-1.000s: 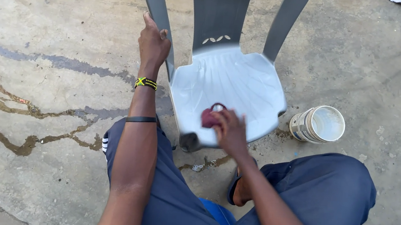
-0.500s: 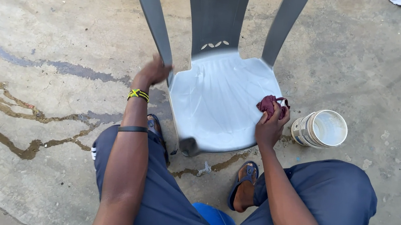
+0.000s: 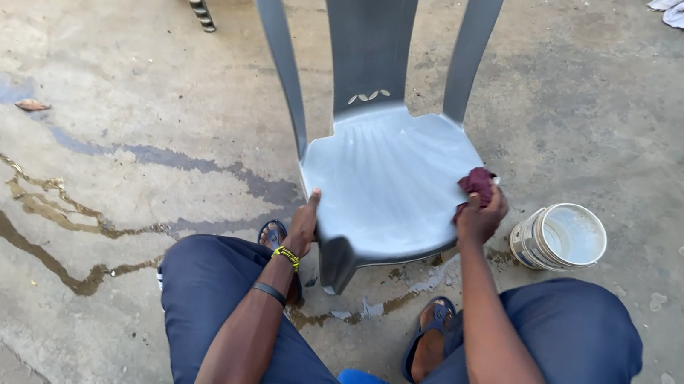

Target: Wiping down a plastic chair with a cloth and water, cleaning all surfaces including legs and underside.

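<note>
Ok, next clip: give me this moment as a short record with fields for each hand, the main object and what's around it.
left hand: left hand grips the front left edge of the chair seat
right hand: right hand presses a dark red rag on the seat's right edge
main object: grey plastic chair, upright
nearby: white bucket on its side, right of the chair
ground: concrete floor with wet streaks

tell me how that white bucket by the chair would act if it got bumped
The white bucket lies tilted on its side on the concrete floor, so its round wall would probably let it roll. It looks like thin plastic, likely light, and should slide easily. Wet patches beside the grey plastic chair may make it slippery.
</note>
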